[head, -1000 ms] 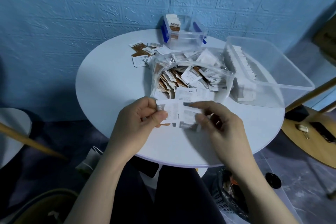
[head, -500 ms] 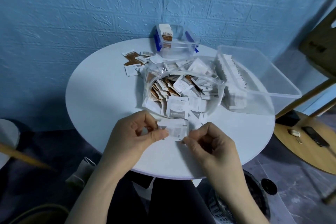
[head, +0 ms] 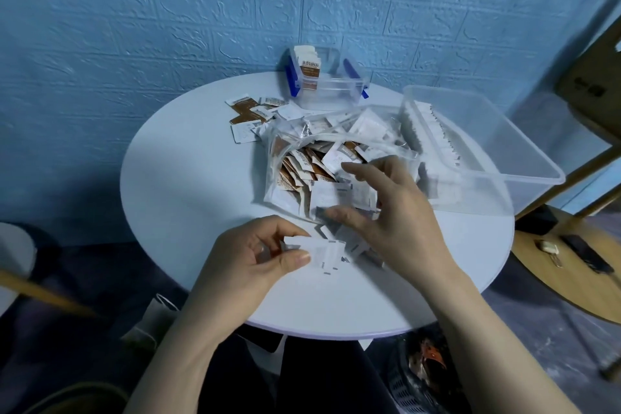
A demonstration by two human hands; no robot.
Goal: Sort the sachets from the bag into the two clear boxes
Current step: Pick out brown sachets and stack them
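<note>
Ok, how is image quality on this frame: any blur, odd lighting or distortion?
Head view: dim, bluish light; the table edge bows from wide-angle distortion. The right hand, reaching over the bag, looks slightly soft, as do the white sachets pinched by the left hand. Sachet print is unreadable; no strong glare.

right hand (head: 393, 212) off sachets (head: 322, 250), reaching into bag (head: 339, 158)

Bare forearms, no sleeves; dark trousers (head: 322, 376).
</note>
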